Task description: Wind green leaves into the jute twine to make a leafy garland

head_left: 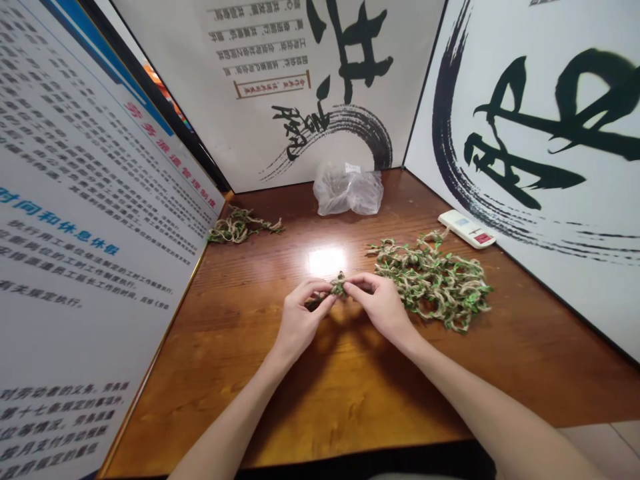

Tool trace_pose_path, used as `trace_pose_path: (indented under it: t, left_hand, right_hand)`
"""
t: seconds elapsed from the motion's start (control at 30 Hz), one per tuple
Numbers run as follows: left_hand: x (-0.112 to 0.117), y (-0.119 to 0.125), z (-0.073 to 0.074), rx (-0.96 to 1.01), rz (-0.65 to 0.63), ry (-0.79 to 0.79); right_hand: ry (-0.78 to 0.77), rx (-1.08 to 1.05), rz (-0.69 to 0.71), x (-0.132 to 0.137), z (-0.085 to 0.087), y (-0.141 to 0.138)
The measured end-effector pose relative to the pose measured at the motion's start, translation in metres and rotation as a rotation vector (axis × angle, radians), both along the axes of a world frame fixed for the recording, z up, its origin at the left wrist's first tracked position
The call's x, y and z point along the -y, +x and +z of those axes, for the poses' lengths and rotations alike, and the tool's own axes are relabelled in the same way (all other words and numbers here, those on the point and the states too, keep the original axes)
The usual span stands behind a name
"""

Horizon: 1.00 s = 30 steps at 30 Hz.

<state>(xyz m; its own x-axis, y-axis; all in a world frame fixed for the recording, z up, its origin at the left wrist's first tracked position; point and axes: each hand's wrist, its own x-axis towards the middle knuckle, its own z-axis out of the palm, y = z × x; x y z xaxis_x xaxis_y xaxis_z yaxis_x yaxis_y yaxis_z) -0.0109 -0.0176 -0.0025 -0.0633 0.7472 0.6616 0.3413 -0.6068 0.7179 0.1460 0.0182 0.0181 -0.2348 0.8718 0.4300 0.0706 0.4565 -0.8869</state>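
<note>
My left hand (300, 313) and my right hand (380, 303) meet over the middle of the wooden table (300, 393). Both pinch one short piece of twine with green leaves (339, 285) between thumb and fingers, the hands almost touching. Just to the right of my right hand lies a large heap of the same leafy twine (435, 280). A smaller bundle of leafy twine (240, 227) rests at the far left of the table.
A crumpled clear plastic bag (349, 190) sits at the back of the table. A white remote-like device (467, 229) lies by the right board. Printed boards wall in the table on the left (75, 233), back (280, 87) and right (545, 153).
</note>
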Motion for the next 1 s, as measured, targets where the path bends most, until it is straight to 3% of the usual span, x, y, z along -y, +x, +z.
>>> trace_pose_path:
  t: [0.2, 0.37, 0.47, 0.57, 0.67, 0.77, 0.9, 1.0]
  left_hand:
    - [0.0008, 0.0010, -0.0004, 0.075, 0.066, -0.129]
    - [0.0020, 0.0053, -0.0017, 0.212, 0.033, -0.226]
    - [0.0047, 0.0068, -0.0016, 0.156, 0.030, -0.073]
    - [0.0067, 0.0070, -0.0003, -0.023, 0.058, 0.085]
    - [0.0054, 0.0056, 0.0003, -0.108, 0.061, 0.039]
    - [0.0025, 0.0026, 0.0000, -0.047, 0.022, -0.026]
    - [0.0035, 0.0003, 0.0014, 0.078, -0.085, 0.062]
    - [0.0061, 0.0016, 0.0034, 0.042, -0.127, 0.086]
  right_hand:
    - [0.191, 0.217, -0.074, 0.0048, 0.0019, 0.0015]
    - [0.172, 0.152, -0.146, 0.0069, 0.0011, -0.0012]
    - [0.108, 0.063, -0.135, 0.0048, -0.0023, -0.0033]
    - [0.102, 0.043, -0.099, 0.0029, -0.0038, -0.0034]
    - [0.182, 0.109, -0.058, 0.0031, -0.0015, -0.0015]
    - [0.236, 0.180, -0.055, 0.0038, 0.0013, 0.0004]
    - [0.135, 0.141, -0.080, 0.0041, 0.0023, 0.0017]
    - [0.112, 0.109, -0.076, 0.0055, 0.0027, 0.0020]
